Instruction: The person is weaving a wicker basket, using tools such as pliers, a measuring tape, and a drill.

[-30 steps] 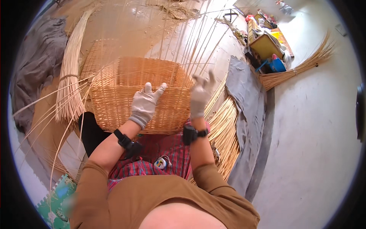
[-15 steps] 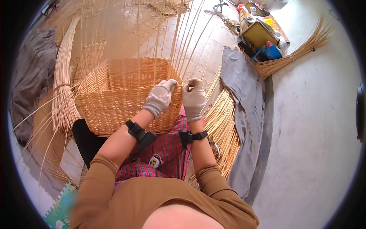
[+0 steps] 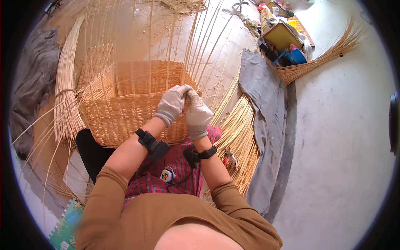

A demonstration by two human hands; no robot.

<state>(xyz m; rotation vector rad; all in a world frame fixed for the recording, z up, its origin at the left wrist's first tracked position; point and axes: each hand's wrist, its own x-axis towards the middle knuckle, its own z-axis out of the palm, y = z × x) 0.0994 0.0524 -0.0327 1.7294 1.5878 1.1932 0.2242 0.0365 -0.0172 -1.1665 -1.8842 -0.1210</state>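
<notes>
An unfinished wicker basket (image 3: pixel 131 118) leans at my lap, with long upright stakes (image 3: pixel 170 46) rising from its walls. Both my hands wear pale work gloves and meet at the basket's near right corner. My left hand (image 3: pixel 171 104) is closed on the woven rim there, its fingertips beside the stakes. Against it, my right hand (image 3: pixel 197 114) has its fingers bent and pinched together at the same spot. Whatever lies between the right fingertips is hidden by the gloves.
A tied bundle of wicker rods (image 3: pixel 66 91) lies at the left, another pile of rods (image 3: pixel 239 133) at my right on grey cloth (image 3: pixel 266 100). Red-handled pliers (image 3: pixel 227 158) rest on that pile. Farther right are a tied bundle (image 3: pixel 321 60) and a blue container (image 3: pixel 296 57).
My right hand has moved left and slightly down, from beyond the basket corner to touching my left hand. The pliers have come into sight beside the right forearm.
</notes>
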